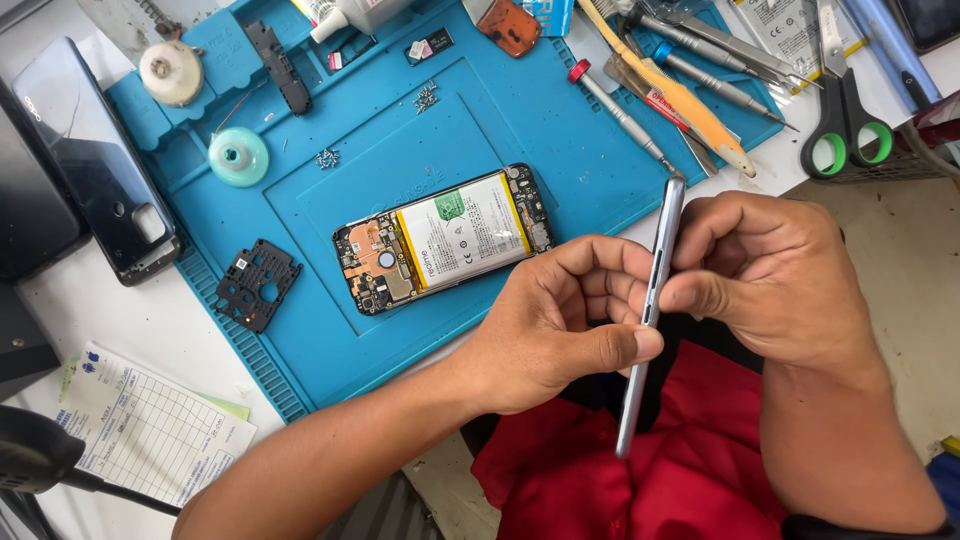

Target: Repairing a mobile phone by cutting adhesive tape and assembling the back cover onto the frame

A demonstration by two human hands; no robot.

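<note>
Both forearms came in from the lower edge of the head view and met over the person's lap, just off the near edge of the blue repair mat (300, 200). The left hand (560, 325) was curled, thumb stretched flat toward the right, fingers bent inward; the right hand (770, 275) arched over from the other side, fingers folded down. Between them stood a slim silver phone frame (650, 310), seen edge-on and nearly upright, tilted slightly with its top toward the mat. Both hands were closed on it: the left thumb and fingertips pressed its left side near the middle, the right thumb and forefinger pinched its right side at the same height. Its top end poked out above the knuckles, its lower end hung free over red cloth (600, 470). On the mat, well apart from the hands, lay an opened phone (445, 238), battery and circuit board showing. A black plastic cover piece (255, 283) rested near the mat's left edge, a dark back cover (95, 150) further left. Screwdrivers (625, 120) and green-handled scissors (845, 110) crowded the far right corner.
</note>
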